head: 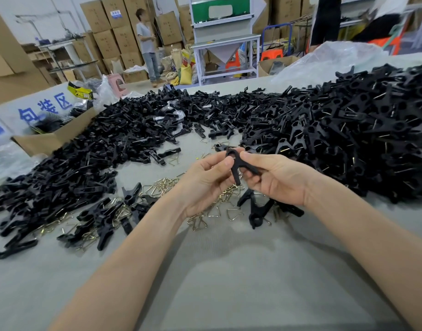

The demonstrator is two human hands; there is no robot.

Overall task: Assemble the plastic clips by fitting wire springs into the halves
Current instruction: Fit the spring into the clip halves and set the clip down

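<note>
Gripping noted: black clip (237, 164) is held by curled fingers of left hand (204, 185) and right hand (279, 180), above grey table (229, 271) | wire springs (214, 212) are scattered beneath | piled halves (98, 139) and piled clips (360, 130) are heaped alongside | stacked cartons (119, 32) and a standing person (148, 44) are seen behind.

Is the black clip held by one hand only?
No, the left hand and the right hand both pinch the black clip between them.
</note>
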